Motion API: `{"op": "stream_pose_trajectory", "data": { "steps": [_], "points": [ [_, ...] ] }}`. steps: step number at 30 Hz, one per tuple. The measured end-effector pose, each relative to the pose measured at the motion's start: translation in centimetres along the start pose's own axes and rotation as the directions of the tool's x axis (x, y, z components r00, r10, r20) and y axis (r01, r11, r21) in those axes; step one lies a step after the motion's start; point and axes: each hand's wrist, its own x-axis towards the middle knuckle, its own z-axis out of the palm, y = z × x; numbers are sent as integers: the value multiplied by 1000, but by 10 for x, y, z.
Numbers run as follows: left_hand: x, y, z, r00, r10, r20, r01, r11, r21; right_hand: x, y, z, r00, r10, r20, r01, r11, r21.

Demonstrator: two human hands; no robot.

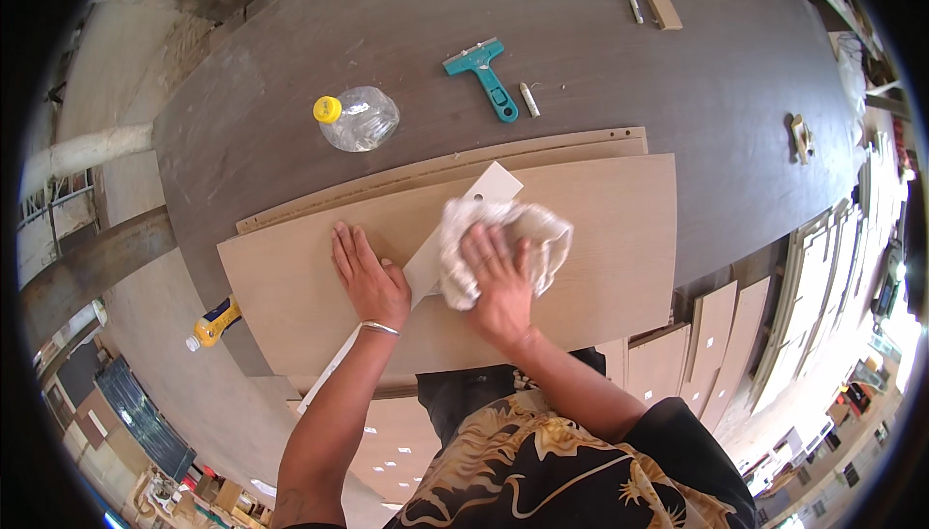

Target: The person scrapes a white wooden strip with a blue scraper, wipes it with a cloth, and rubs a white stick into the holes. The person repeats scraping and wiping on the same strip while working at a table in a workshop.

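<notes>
While the L hand (pixel 373 279) lies flat on a tan board (pixel 619 239), fingers straight, by a white strip (pixel 495 182), the R hand (pixel 500 282), motion-blurred, is on a white cloth (pixel 550 239) over the strip; can't tell if it's gripping. Board's at the bench (pixel 735 93)'s near side; farther off, clear bottle (pixel 375 122) w/ yellow cap, teal scraper (pixel 489 81) to its right.

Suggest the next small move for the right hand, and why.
Perhaps slide the right hand and cloth toward the far end of the white strip: that end shows uncovered, while the left wrist crosses over its nearer part.
</notes>
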Motion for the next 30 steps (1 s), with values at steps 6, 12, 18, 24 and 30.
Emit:
{"op": "stream_pose_trajectory", "data": {
  "steps": [6,12,18,24,30],
  "points": [
    [0,0,-1,1000,-8,13,8,1000,-3,-10,-9,2,982,11,-189,-1,999,54],
    [-1,0,0,1000,-18,15,18,1000,-4,7,7,-7,960,103,-259,-97,995,37],
    [0,0,0,1000,-4,2,4,1000,-5,-13,-12,3,1000,-6,27,5,999,37],
    [-1,0,0,1000,-7,1,7,1000,10,8,32,3,965,43,-259,-41,999,13],
    [0,-1,1,1000,-13,-13,13,1000,8,29,90,-81,799,543,-260,-200,647,736]
  ]
}}
